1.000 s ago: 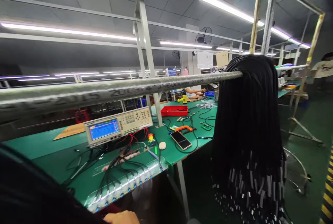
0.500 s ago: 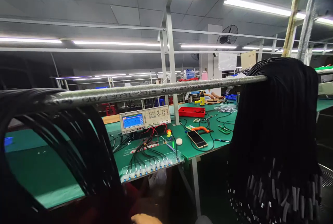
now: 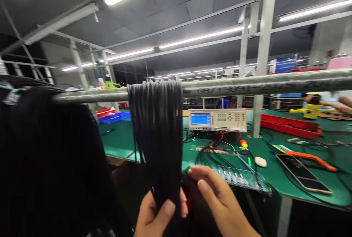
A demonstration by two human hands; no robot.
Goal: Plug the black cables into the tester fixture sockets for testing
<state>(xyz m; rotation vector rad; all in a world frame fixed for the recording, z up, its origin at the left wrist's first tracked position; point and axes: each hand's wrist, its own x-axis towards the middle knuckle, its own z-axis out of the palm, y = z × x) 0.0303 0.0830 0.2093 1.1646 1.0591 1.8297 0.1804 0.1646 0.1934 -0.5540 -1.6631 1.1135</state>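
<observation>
A thick bundle of black cables (image 3: 156, 127) is draped over the metal pipe (image 3: 233, 86) in front of me and hangs straight down. My left hand (image 3: 161, 213) is closed around the lower part of this bundle, thumb in front and fingertips showing at its right side. Just to the right, my right hand (image 3: 217, 200) is raised with thumb and index finger apart. A small green patch (image 3: 186, 172) shows at its fingertips; I cannot make out what it is. The lower ends of the held cables are out of view.
Another large mass of black cables (image 3: 55, 149) hangs on the left. Behind the pipe, a green table (image 3: 118, 143) carries a bench meter (image 3: 217, 119), wired test leads, a phone (image 3: 304, 174), an orange-handled tool (image 3: 312, 158) and a red tray (image 3: 290, 127). Another person's arm (image 3: 330, 105) shows at far right.
My view has turned left, so the meter and table now sit further right. Both hands have come up into view, the left now gripping the hanging cable bundle.
</observation>
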